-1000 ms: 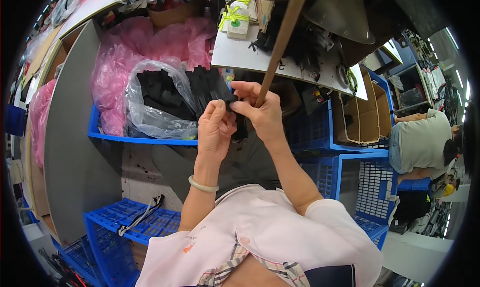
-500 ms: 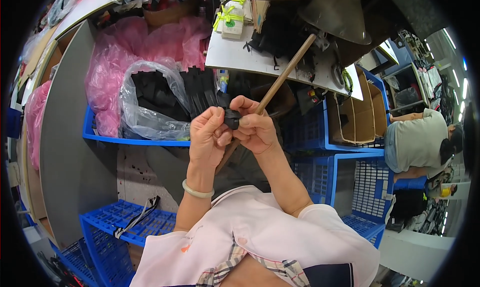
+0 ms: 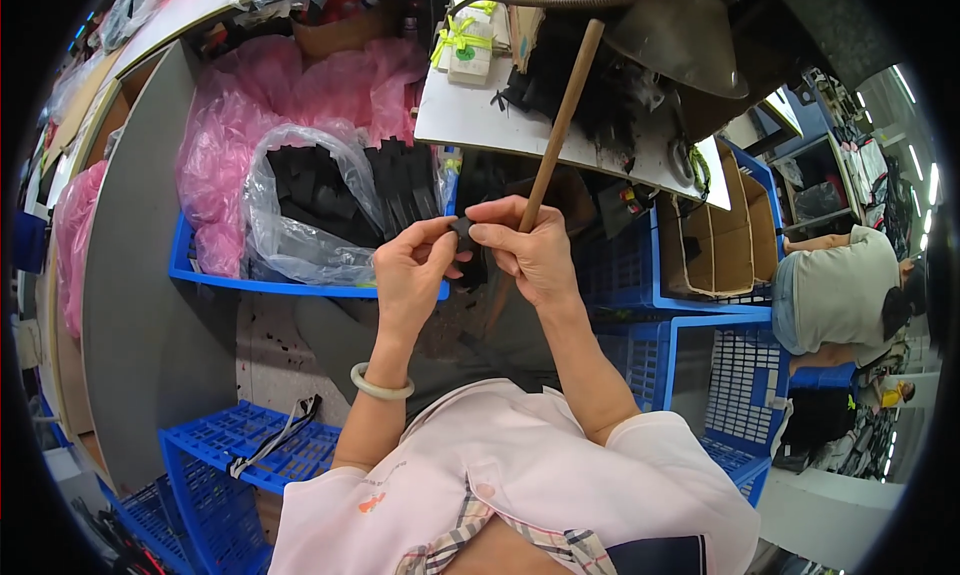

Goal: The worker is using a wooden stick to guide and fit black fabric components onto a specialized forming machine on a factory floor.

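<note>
My left hand (image 3: 413, 262) pinches a small black piece (image 3: 462, 237), which looks like folded fabric or strap, between thumb and fingers. Meeting it from the other side, my right hand (image 3: 532, 247) grips the same piece with its thumb and forefinger. A wooden stick (image 3: 562, 125) also passes through my right hand, slanting up toward the white table. Below the fingers hangs more black material, partly hidden by the hands. Just beyond my left hand, black strips (image 3: 405, 187) lie by a clear plastic bag (image 3: 300, 260) that holds more of them.
A blue crate (image 3: 290, 288) with pink plastic (image 3: 225, 155) stands ahead left. The white table (image 3: 450, 115) carries wrapped bundles (image 3: 468, 55) and a lamp shade (image 3: 680, 40). Cardboard (image 3: 745, 225) lines a crate at right; another blue crate (image 3: 740, 375) sits below. A person (image 3: 835, 293) works farther right.
The wooden stick has swung more upright, its top moving left and up. My fingers have shifted on the black piece, and my right hand has moved slightly right.
</note>
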Available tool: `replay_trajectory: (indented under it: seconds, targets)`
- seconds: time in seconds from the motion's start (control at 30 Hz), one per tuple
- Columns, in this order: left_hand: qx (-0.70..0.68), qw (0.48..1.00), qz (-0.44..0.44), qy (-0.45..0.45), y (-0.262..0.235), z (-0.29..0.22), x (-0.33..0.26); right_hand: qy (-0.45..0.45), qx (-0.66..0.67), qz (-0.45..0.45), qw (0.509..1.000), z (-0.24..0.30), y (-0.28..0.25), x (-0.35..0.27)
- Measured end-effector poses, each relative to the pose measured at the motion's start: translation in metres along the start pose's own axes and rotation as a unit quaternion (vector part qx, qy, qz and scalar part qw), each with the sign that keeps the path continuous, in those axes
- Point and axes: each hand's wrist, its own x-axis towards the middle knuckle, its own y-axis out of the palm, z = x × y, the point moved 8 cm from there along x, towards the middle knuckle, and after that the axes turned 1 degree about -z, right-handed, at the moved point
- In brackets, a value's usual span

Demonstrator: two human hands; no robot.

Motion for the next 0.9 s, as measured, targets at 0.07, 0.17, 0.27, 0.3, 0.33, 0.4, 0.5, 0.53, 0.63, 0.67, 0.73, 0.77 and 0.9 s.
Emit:
replay_trajectory:
  seconds: [0.07,0.17,0.27,0.3,0.33,0.4,0.5,0.53,0.63,0.67,0.73,0.77,0.9]
  targets:
    - [-0.005,1.0,0.008,-0.026,0.006,0.003,-0.001,-0.042,-0.005,-0.015,0.999,0.004,0.0,0.002]
    - [0.204,0.952,-0.105,0.201,0.002,-0.027,-0.017,-0.071,-0.02,-0.065,0.995,0.003,-0.006,0.006]
    - [0.204,0.962,-0.099,0.149,-0.005,-0.023,-0.012,-0.05,-0.027,-0.098,0.994,-0.002,-0.009,0.004]
    - [0.066,0.996,-0.059,0.004,-0.006,-0.005,-0.006,-0.05,-0.049,-0.069,0.995,0.003,-0.007,0.006]
    - [0.003,0.999,-0.013,-0.032,-0.003,-0.002,-0.001,-0.048,-0.071,-0.037,0.996,0.005,-0.002,0.005]
    - [-0.098,0.983,0.077,-0.137,0.011,0.003,-0.002,-0.05,-0.065,0.002,0.997,0.008,0.007,0.0]
    - [-0.15,0.983,0.035,-0.1,0.002,0.01,0.002,-0.108,-0.158,-0.112,0.975,0.028,-0.004,-0.008]
    - [-0.179,0.978,0.023,-0.105,0.0,0.012,0.003,-0.14,-0.187,-0.177,0.956,0.033,-0.02,-0.013]
    - [-0.202,0.973,0.03,-0.103,0.007,0.012,0.003,-0.24,-0.273,-0.157,0.918,0.039,-0.024,-0.011]
    - [-0.187,0.978,0.024,-0.087,0.008,0.009,0.002,-0.318,-0.302,-0.131,0.889,0.045,-0.015,-0.016]
    - [-0.172,0.982,0.019,-0.072,0.011,0.008,0.0,-0.319,-0.318,-0.137,0.882,0.046,-0.014,-0.021]
    - [-0.109,0.994,0.004,-0.018,0.008,0.003,-0.002,-0.267,-0.274,-0.135,0.914,0.041,-0.017,-0.018]
    - [-0.019,0.994,0.005,0.11,0.008,-0.01,-0.009,-0.103,-0.186,-0.116,0.97,0.024,-0.021,-0.012]
